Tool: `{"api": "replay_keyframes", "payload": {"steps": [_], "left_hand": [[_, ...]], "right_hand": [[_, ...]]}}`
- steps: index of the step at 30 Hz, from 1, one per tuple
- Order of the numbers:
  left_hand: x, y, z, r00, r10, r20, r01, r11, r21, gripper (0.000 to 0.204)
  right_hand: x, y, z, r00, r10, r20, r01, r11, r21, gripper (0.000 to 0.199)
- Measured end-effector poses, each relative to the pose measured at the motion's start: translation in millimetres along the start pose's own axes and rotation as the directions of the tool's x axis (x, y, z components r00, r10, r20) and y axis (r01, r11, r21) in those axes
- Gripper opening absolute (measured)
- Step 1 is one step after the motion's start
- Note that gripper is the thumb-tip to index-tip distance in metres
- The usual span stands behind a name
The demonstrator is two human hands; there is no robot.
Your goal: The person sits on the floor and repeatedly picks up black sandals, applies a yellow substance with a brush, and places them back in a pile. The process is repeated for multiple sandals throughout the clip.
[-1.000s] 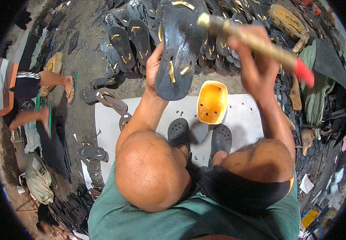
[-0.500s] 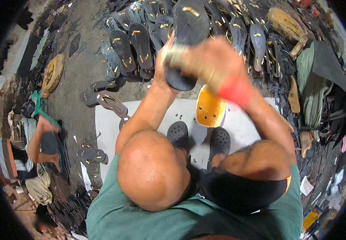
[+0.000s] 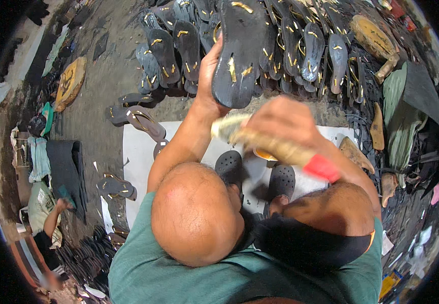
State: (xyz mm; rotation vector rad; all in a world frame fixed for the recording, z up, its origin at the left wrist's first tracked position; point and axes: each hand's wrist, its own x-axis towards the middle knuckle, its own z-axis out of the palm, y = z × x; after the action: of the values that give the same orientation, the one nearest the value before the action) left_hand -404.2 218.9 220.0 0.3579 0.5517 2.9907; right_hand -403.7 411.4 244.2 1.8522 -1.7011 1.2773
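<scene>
My left hand [image 3: 212,81] grips the edge of a large black flip-flop sole [image 3: 237,48], tilted upright ahead of me. Gold strap ends stick out of its face. Just below and right of the sole, my right hand [image 3: 283,121] is wrapped round what looks like a brush [image 3: 275,144]. It has a pale head, a tan handle and a red end, and motion smears it. The head is apart from the sole. Beneath this hand, a yellow bowl [image 3: 264,153] shows only its rim; the tool and hand hide the rest.
Rows of black flip-flops [image 3: 186,48] lie ahead. A white sheet [image 3: 143,147] spreads under my clogs [image 3: 282,182]. Wooden blocks [image 3: 71,83] sit at both sides, beside sacking and black sheet [image 3: 422,96] at right. Another person's arm [image 3: 53,220] is at left.
My right hand and the brush have moved down and away from the sole, over the bowl. The sole now shows more of its face. At left, the other person's arm has shifted lower.
</scene>
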Motion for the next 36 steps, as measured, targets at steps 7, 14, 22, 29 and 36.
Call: {"api": "replay_keyframes", "payload": {"steps": [7, 14, 22, 29, 36], "left_hand": [[-16.3, -24.2, -2.0, 0.995, -0.094, 0.044, 0.092, 0.995, 0.039, 0.046], [-36.4, -18.0, 9.2, 0.996, -0.085, 0.0, 0.085, 0.996, -0.033, 0.045], [-8.5, 5.4, -7.2, 0.957, 0.288, -0.013, -0.283, 0.946, 0.156, 0.037], [-7.2, 2.4, -0.8, 0.995, 0.076, 0.065, -0.071, 0.995, -0.074, 0.037], [-15.0, 7.9, -22.2, 0.979, 0.099, -0.178, -0.084, 0.993, 0.089, 0.044]], "right_hand": [[50.2, 38.4, -46.1, 0.823, 0.463, -0.331, -0.505, 0.861, -0.051, 0.02], [33.5, 75.1, -100.0, 0.711, 0.495, -0.499, -0.601, 0.797, -0.066, 0.028], [-25.3, 11.8, 19.8, 0.987, 0.084, -0.136, -0.082, 0.996, 0.019, 0.017], [8.7, 24.5, -12.0, 0.945, 0.147, -0.292, -0.169, 0.984, -0.051, 0.026], [-1.5, 4.3, 17.4, 0.984, 0.012, 0.177, 0.002, 0.997, -0.078, 0.025]]}}
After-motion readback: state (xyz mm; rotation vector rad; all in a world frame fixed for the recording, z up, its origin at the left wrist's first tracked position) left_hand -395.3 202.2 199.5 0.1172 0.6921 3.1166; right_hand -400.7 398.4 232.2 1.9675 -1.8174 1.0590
